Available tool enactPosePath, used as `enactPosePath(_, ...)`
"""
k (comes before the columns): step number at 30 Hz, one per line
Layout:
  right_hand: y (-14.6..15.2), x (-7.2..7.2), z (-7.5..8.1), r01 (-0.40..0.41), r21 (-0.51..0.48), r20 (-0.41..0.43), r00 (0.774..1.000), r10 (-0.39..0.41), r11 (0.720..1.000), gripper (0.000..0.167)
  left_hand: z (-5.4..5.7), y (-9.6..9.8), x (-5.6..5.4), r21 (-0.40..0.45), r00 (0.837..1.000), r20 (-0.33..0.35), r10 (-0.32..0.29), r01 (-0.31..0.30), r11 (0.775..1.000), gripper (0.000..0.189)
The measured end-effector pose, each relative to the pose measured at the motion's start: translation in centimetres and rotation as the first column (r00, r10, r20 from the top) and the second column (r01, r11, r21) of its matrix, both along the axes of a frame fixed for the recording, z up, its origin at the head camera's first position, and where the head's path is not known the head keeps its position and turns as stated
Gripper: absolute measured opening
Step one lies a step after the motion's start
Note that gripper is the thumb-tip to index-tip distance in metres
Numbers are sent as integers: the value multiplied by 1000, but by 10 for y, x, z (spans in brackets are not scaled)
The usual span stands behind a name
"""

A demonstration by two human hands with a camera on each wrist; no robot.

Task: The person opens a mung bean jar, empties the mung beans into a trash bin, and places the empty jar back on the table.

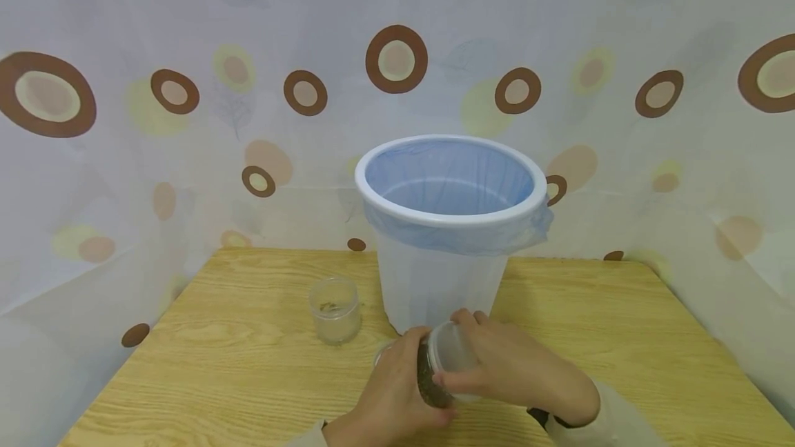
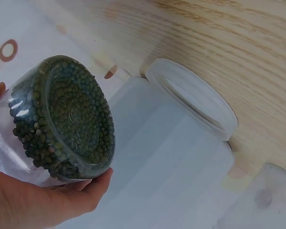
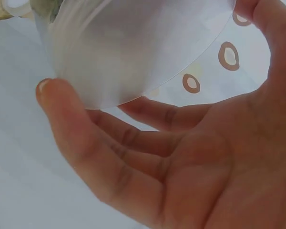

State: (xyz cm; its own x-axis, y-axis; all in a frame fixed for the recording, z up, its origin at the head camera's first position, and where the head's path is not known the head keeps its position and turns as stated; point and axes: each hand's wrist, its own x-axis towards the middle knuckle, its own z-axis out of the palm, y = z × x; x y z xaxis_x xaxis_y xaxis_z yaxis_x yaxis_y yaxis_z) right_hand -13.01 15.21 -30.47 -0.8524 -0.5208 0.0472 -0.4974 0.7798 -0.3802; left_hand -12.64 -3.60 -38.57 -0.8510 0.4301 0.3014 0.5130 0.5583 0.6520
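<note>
A clear jar full of small green beans is tilted on its side between both hands in the head view. My left hand grips its body. Over the frosted lid, the fingers of my right hand curl round the rim. In the left wrist view, the round base of the bean jar faces the camera. The right wrist view shows the lid close up, with fingers along its edge; whether it is loose cannot be seen.
A white bin with a blue liner stands behind the hands. Left of it is an open clear jar with a few bits inside. Another round lid lies on the wooden table, partly behind my left hand in the head view.
</note>
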Motion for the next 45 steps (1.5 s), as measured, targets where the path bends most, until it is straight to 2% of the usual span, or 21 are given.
enactPosePath(4, 5, 0, 1, -54, -10, -68, 996, 53, 998, 73, 2, 0, -1, 12, 1000, 12, -11, 11, 1000, 85)
enactPosePath(9, 10, 1, 2, -132, -1, -182, 975, 130, 991, 71, 4, -1, -2, 46, 998, 38, -46, 44, 998, 85)
enactPosePath(18, 13, 0, 1, -237, 3, -242, 942, 231, 972, 68, 1, -4, -5, 75, 990, 89, -110, 103, 992, 86)
enactPosePath(22, 15, -1, 3, -307, 5, -243, 923, 299, 952, 71, 0, -6, -8, 103, 977, 149, -153, 139, 985, 89)
enactPosePath(25, 15, -2, 5, -356, -7, -234, 909, 344, 935, 74, -1, -8, -10, 151, 958, 213, -192, 163, 975, 88)
enactPosePath(29, 14, -2, 8, -388, -28, -226, 900, 372, 921, 78, -1, -9, -11, 211, 936, 262, -235, 182, 960, 85)
enactPosePath(33, 15, -3, 9, -400, -38, -219, 897, 383, 916, 81, -2, -9, -12, 242, 930, 271, -250, 185, 952, 84)
enactPosePath(36, 16, -4, 9, -424, -44, -231, 885, 404, 904, 82, -3, -9, -14, 263, 925, 274, -264, 192, 945, 83)
enactPosePath(42, 20, -12, 9, -513, -109, -240, 845, 478, 851, 85, -5, -12, -17, 324, 913, 271, -305, 212, 922, 79)
enactPosePath(45, 22, -16, 7, -530, -174, -228, 841, 490, 830, 86, -5, -12, -18, 343, 916, 267, -299, 200, 918, 79)
